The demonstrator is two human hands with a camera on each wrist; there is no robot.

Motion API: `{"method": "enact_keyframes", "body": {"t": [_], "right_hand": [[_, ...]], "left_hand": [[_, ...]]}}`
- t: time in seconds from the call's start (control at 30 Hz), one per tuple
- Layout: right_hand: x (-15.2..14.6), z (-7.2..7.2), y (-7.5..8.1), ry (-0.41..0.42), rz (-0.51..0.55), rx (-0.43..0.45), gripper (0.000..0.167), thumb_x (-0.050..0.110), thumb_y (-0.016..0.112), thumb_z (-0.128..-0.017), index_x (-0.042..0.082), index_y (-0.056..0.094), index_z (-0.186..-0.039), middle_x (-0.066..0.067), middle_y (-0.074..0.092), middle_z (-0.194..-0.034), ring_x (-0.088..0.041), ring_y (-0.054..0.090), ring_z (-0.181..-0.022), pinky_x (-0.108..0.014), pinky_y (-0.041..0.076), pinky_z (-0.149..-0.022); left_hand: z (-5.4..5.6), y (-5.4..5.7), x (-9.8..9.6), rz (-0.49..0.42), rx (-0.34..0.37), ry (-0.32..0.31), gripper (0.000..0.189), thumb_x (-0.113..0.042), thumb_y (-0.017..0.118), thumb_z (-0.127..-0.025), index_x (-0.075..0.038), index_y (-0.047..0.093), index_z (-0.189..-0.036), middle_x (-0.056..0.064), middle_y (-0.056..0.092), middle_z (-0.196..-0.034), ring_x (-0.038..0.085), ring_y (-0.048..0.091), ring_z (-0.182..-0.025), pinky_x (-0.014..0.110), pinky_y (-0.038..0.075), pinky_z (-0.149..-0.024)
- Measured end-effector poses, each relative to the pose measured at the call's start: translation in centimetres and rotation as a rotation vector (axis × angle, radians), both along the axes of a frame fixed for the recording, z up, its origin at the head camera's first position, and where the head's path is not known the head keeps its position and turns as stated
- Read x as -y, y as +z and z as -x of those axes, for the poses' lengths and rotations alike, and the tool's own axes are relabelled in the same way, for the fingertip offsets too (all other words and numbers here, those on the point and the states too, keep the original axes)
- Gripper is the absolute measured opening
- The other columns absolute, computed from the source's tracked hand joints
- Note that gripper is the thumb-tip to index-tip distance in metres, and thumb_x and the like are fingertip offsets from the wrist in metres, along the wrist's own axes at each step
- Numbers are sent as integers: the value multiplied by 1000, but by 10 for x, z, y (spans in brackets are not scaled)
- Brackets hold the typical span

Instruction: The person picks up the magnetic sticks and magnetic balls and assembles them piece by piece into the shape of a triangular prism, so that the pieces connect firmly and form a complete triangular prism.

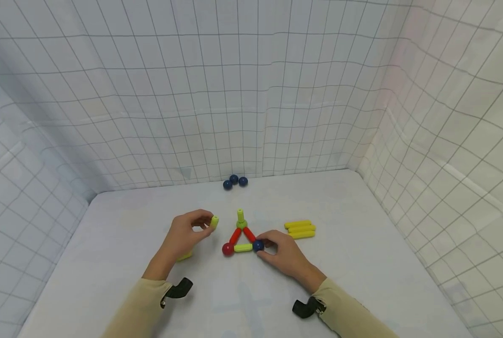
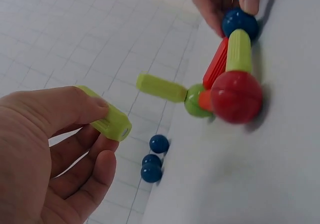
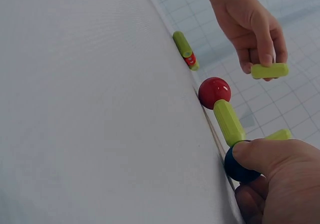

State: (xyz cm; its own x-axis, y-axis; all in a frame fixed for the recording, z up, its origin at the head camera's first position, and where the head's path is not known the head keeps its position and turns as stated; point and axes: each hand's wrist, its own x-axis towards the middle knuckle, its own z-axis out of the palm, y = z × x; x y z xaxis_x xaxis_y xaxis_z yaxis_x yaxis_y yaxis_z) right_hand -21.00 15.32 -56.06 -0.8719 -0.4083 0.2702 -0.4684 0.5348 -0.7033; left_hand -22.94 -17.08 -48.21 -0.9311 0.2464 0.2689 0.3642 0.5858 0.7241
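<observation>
My left hand [image 1: 182, 237] pinches a short yellow-green rod [image 2: 111, 120] between thumb and fingers, held up off the table to the left of a triangle of rods and balls. In that triangle, a red ball [image 1: 228, 249] and a dark blue ball [image 1: 257, 246] form the near corners, joined by a yellow-green rod [image 1: 243, 248]. Two red rods [image 1: 235, 235] run from them to a green ball [image 1: 242, 225] at the far corner. From the green ball another yellow-green rod [image 2: 162, 88] stands upright. My right hand [image 1: 287, 253] grips the blue ball with thumb and fingers.
Three loose blue balls [image 1: 234, 179] lie at the table's back edge. Yellow rods [image 1: 300, 230] lie side by side to the right. Beside my left wrist, yellow-green rods [image 3: 182, 44] lie with a red piece [image 3: 190, 60], partly hidden in the head view. Grid-patterned cloth surrounds the table.
</observation>
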Motion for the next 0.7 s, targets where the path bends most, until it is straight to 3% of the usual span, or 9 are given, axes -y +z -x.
{"method": "enact_keyframes", "body": {"t": [0.27,0.7], "right_hand": [[0,2,-1,10,21,-24,34,17,88,-94,18,77,-126,12,72,-116,-7,65,-102,-31,58,-92],[2,0,1,-4,1,-40,32,17,89,-93,15,79,-124,10,73,-113,-6,66,-100,-32,59,-91]], "left_hand": [[-9,-8,-29,-30,-38,-18,30,-7,86,-94,-7,76,-122,1,76,-109,18,71,-97,50,62,-93],[-15,-10,-58,-113,-36,-28,31,-9,87,-93,-9,77,-122,-3,77,-108,16,72,-98,48,61,-96]]}}
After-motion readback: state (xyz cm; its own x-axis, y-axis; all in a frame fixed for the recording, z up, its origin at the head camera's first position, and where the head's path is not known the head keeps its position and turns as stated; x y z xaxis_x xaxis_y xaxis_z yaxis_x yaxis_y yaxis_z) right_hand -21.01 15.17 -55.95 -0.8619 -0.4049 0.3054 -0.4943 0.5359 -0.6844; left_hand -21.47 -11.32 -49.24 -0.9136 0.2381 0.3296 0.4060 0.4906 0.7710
